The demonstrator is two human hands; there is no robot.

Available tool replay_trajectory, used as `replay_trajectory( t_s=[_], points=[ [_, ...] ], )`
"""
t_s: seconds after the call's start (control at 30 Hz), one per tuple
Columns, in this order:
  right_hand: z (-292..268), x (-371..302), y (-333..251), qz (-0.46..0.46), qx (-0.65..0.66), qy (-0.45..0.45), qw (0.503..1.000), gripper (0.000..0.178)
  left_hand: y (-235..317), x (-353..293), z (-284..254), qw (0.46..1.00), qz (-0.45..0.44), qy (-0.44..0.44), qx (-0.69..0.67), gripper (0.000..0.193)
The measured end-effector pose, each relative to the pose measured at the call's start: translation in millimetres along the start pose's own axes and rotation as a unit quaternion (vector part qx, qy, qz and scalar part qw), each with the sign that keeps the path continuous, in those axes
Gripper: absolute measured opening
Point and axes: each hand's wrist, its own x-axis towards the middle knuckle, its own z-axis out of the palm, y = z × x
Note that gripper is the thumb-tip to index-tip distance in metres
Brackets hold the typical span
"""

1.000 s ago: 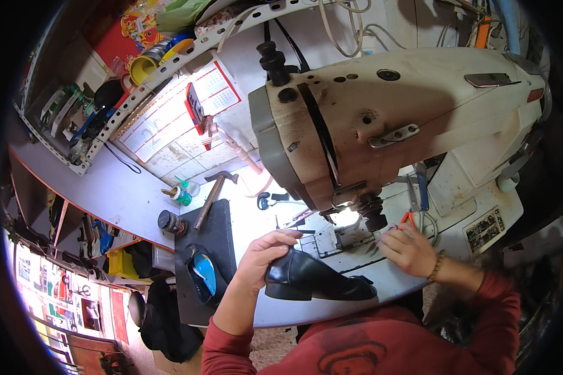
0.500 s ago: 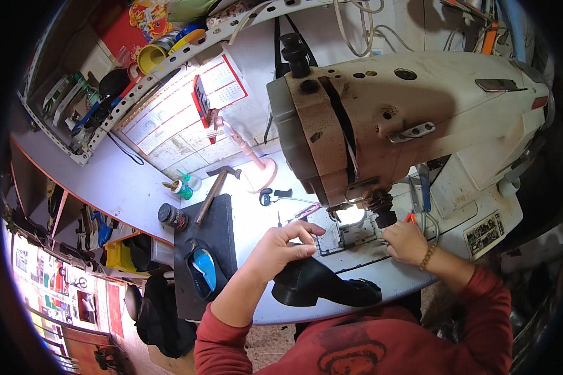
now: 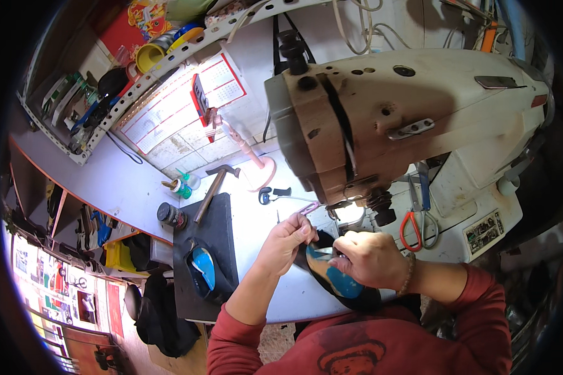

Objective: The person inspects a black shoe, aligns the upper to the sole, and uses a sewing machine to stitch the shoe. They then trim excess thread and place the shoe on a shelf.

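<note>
A black shoe (image 3: 361,299) is at the table's near edge, its opening and blue-and-tan insole (image 3: 344,280) facing up. My left hand (image 3: 288,242) is closed at the shoe's far left rim, thumb and forefinger pinched together on it. Over the opening, my right hand (image 3: 372,259) is closed round a small silver pointed tool (image 3: 321,252), mostly hidden by the fingers. The tool's tip lies close to the left rim. Just beyond both hands rises a worn sewing machine (image 3: 369,119), its head above the shoe.
On a black mat (image 3: 222,215) to the left lie another black shoe (image 3: 201,270) and a hammer (image 3: 211,194). Orange-and-grey-handled scissors (image 3: 419,228) rest right of my right hand. A pink stand (image 3: 259,172) and small jars (image 3: 172,215) stand farther back.
My right hand has come left from beside the machine's base to the shoe, with a silver tool in it. The shoe has turned from lying on its side to opening upward.
</note>
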Motion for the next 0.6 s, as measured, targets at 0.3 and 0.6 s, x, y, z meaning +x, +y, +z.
replay_trajectory(
  t_s=[0.3,0.6],
  points=[
    [19,16,-5,-0.049,-0.165,0.011,0.985,0.015,-2,7,-36,0.995,0.003,0.029,0.091,0.020],
    [33,33,-21,-0.061,-0.292,-0.013,0.954,0.011,8,4,-41,0.991,0.026,0.025,0.128,0.025]
  ],
)
